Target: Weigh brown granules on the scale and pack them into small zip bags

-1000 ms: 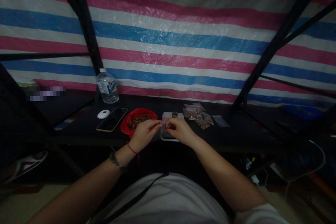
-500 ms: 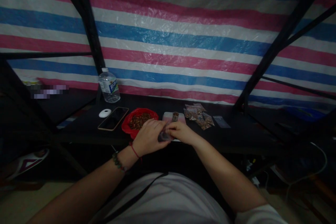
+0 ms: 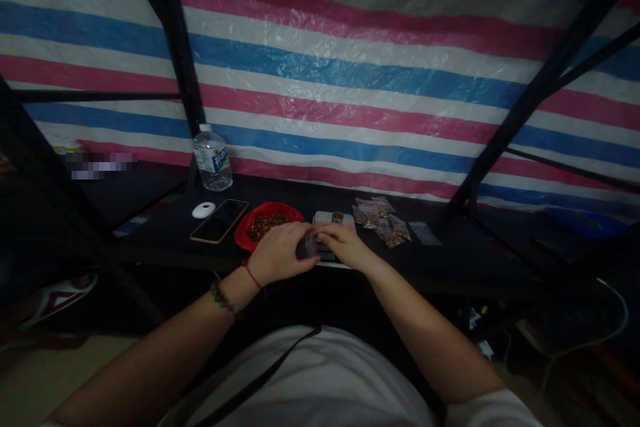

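Note:
My left hand [image 3: 281,252] is curled around a small clear plastic bag [image 3: 306,245]. At the bag's upper right edge, my right hand [image 3: 346,245] pinches the film between thumb and fingers. Just behind the hands lies a flat, pale scale [image 3: 321,216], partly covered by them. A small metal cup [image 3: 338,217] with brown bits stands on it. Left of the scale, a red plastic-lined dish [image 3: 241,235] holds loose brown pieces, its front partly hidden by my left hand. Whether the bag contains anything is too dark to tell.
Several filled small bags [image 3: 383,219] lie in a heap to the right, beside a flat clear bag [image 3: 425,233]. On the left are a phone [image 3: 220,221], a white oval device [image 3: 203,210] and a clear bottle [image 3: 214,163]. Black metal posts [image 3: 175,47] frame the black table.
The view has shifted slightly. My left hand sits a little lower and more to the left of my right hand, and more of the scale's front edge shows. Both hands still hold the bag.

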Demonstrator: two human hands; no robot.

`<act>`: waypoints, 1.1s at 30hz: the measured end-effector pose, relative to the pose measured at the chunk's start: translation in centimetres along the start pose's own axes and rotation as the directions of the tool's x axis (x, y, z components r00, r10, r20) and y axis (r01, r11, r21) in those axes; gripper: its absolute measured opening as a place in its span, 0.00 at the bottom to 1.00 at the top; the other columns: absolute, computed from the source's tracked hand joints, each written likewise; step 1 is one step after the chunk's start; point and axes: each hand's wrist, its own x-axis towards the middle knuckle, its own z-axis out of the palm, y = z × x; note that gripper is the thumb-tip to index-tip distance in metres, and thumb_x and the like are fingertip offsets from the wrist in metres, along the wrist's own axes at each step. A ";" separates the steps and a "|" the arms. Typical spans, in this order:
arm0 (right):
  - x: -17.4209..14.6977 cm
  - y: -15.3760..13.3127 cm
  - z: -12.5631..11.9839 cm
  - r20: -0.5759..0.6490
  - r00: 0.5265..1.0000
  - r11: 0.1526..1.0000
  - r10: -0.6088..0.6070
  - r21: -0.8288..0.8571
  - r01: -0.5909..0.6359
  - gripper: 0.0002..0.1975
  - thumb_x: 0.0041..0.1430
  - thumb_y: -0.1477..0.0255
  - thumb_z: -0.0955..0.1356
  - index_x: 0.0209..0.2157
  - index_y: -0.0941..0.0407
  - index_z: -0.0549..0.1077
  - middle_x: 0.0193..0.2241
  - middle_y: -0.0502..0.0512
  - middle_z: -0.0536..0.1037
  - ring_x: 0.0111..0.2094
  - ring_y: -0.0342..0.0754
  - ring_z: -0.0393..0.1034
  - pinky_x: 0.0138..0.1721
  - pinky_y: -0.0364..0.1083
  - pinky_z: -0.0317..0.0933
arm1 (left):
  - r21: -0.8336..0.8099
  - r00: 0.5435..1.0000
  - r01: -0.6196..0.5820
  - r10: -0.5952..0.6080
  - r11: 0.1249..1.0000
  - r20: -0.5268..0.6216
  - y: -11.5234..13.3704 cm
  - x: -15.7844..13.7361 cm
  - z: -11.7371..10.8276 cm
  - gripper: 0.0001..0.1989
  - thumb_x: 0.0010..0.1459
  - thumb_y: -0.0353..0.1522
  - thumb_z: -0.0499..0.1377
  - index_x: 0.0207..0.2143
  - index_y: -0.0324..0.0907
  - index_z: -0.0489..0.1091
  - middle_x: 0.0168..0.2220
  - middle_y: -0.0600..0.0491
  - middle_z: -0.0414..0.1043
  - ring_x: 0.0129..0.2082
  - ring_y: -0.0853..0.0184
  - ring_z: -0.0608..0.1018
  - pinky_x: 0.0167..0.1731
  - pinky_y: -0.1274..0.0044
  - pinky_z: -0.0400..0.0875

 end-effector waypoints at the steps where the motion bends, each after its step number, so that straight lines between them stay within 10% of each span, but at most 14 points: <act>1: 0.3 0.8 -0.5 -0.110 0.994 0.999 0.026 -0.019 -0.028 0.12 0.59 0.71 0.63 0.41 0.54 0.75 0.40 0.55 0.77 0.42 0.48 0.69 0.47 0.49 0.62 | 0.019 0.999 0.025 -0.024 1.000 -0.033 -0.6 0.1 -0.3 0.25 0.50 0.44 0.61 0.47 0.41 0.68 0.44 0.45 0.74 0.44 0.55 0.75 0.46 0.66 0.68; 6: 1.7 6.1 -2.7 -0.436 0.892 0.954 0.121 -0.198 -0.226 0.29 0.46 0.68 0.72 0.52 0.56 0.69 0.51 0.62 0.71 0.53 0.55 0.64 0.56 0.56 0.56 | 0.113 0.963 0.230 -0.210 0.967 -0.167 -4.0 0.7 -1.7 0.24 0.52 0.46 0.57 0.47 0.40 0.68 0.46 0.44 0.73 0.46 0.55 0.75 0.48 0.68 0.67; 11: 2.7 8.6 -2.6 -0.278 0.935 0.920 0.220 -0.258 -0.294 0.22 0.46 0.71 0.72 0.46 0.57 0.73 0.42 0.58 0.77 0.45 0.52 0.70 0.52 0.54 0.60 | 0.149 0.919 0.383 -0.360 0.912 -0.160 -6.4 0.7 -1.8 0.23 0.52 0.47 0.57 0.45 0.42 0.68 0.39 0.45 0.75 0.39 0.56 0.77 0.40 0.71 0.69; 20: 7.4 4.5 0.2 -0.168 0.983 0.995 0.080 -0.051 -0.090 0.27 0.42 0.79 0.71 0.48 0.56 0.73 0.46 0.58 0.75 0.47 0.50 0.70 0.53 0.51 0.60 | -0.044 0.817 0.561 -0.561 0.827 -0.135 -9.0 0.4 -1.0 0.22 0.52 0.48 0.55 0.42 0.42 0.67 0.33 0.48 0.75 0.32 0.60 0.78 0.30 0.75 0.67; 33: 9.3 2.2 5.3 0.227 0.967 0.944 0.117 0.277 -0.180 0.20 0.45 0.77 0.72 0.43 0.60 0.74 0.41 0.58 0.78 0.41 0.48 0.74 0.49 0.51 0.65 | -0.503 0.773 0.510 -0.629 0.698 -0.089 -11.0 0.6 1.0 0.19 0.44 0.45 0.63 0.34 0.41 0.69 0.29 0.53 0.74 0.30 0.65 0.75 0.29 0.76 0.68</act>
